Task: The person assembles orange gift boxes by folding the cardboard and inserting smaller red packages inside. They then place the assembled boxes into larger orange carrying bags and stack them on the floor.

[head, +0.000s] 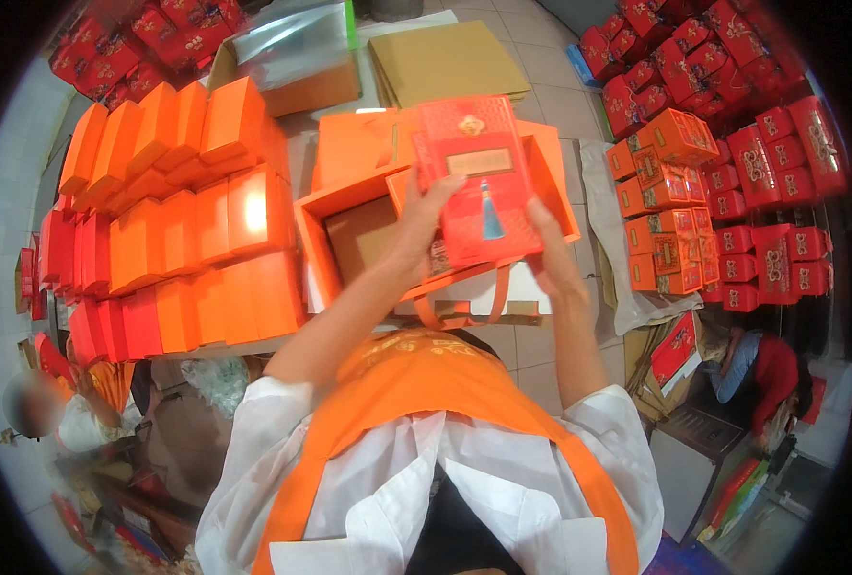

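Both my hands hold a red decorated box [455, 208] with a gold emblem, a gold plate bearing writing and a blue tassel. My left hand [422, 223] grips its left side, thumb on the front near the plate. At its right edge is my right hand [548, 241]. Beneath it lies an open orange gift box [318, 248] with a ribbon handle [498, 298] hanging at its near side. Brown card shows inside its left part; the red box covers much of the rest. Another orange panel [354, 147] lies behind it.
Stacked orange boxes [214, 219] stand on the left, with red ones beside them. Brown cardboard sheets [447, 61] and an open carton [307, 90] lie beyond. Packed gift boxes [663, 208] are stacked at the right. One person [92, 410] is at lower left, another [771, 374] at lower right.
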A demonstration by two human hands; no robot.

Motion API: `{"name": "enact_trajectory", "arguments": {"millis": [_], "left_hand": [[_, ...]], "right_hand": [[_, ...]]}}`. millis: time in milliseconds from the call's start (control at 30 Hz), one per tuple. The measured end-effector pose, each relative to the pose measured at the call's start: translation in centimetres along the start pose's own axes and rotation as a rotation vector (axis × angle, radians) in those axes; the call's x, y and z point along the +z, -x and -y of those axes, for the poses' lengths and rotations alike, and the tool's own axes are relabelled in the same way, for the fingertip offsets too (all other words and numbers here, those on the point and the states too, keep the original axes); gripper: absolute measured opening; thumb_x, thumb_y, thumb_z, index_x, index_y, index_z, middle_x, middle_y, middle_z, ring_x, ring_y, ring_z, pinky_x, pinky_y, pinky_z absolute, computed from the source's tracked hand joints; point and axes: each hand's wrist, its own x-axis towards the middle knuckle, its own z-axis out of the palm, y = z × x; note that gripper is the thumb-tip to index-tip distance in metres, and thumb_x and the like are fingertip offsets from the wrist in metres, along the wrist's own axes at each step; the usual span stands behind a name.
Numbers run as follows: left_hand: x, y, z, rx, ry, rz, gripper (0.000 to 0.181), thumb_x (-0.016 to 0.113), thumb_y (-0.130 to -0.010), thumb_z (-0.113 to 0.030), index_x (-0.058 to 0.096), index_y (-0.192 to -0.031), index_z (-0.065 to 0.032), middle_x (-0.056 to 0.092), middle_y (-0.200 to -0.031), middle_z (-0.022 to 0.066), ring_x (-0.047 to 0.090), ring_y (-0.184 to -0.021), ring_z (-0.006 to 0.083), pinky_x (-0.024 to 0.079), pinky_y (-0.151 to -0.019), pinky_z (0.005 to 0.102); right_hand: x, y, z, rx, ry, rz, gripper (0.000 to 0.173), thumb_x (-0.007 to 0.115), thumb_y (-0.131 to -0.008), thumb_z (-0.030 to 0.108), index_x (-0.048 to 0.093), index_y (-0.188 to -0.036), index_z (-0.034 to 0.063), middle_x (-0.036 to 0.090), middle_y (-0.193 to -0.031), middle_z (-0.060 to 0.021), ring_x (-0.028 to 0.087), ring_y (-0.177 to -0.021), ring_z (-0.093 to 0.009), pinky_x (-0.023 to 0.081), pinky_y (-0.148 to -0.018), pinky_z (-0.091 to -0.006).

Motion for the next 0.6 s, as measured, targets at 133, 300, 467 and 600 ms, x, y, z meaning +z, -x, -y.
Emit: {"name": "enact_trajectory", "arguments": {"millis": [133,300,467,600], "left_hand": [[4.2,-2.5,3.2,-0.242,0.004,-0.082,0.050,0.058,-0.082,-0.030,0.035,-0.122,-0.0102,0.050,-0.115,0.0082,0.052,-0.106,0.0217,0.047,-0.087,0.0429],[5.7,-6.3,5.8,-0.236,0.129,-0.127,0.050,0.058,-0.082,-0.028,0.033,-0.120,-0.0075,0.049,-0.116,0.0107,0.052,-0.108,0.0238,0.048,-0.086,0.0446],[4.6,-8.6,7.7,-0.188,0.127,-0.120,0.055,0.057,-0.083,-0.026,0.024,-0.123,-0.0081,0.046,-0.118,0.0118,0.052,-0.107,0.0241,0.049,-0.086,0.0426],[3.8,-9.1,9.8,-0.150,0.010,-0.145,0.048,0.052,-0.086,-0.024,0.024,-0.122,-0.0071,0.046,-0.116,0.0132,0.052,-0.107,0.0251,0.051,-0.083,0.0425]], "right_hand": [[-6.0,-1.2,1.3,0.037,-0.052,-0.116,0.053,0.053,-0.086,0.034,0.041,-0.125,0.0011,0.048,-0.123,-0.0092,0.047,-0.113,-0.016,0.037,-0.095,-0.0326],[-11.0,-4.7,0.6,0.152,-0.124,-0.096,0.047,0.057,-0.082,0.032,0.047,-0.117,0.0021,0.054,-0.114,-0.0090,0.055,-0.101,-0.017,0.044,-0.087,-0.0323],[-11.8,-6.3,0.8,0.072,-0.054,0.074,0.044,0.054,-0.084,0.023,0.044,-0.120,0.0015,0.053,-0.115,-0.0098,0.057,-0.096,-0.016,0.047,-0.083,-0.0298],[-12.2,-7.5,-0.3,0.066,0.024,0.130,0.045,0.044,-0.082,0.006,0.038,-0.126,-0.0022,0.052,-0.117,-0.0109,0.055,-0.101,-0.014,0.046,-0.084,-0.0281]]}}
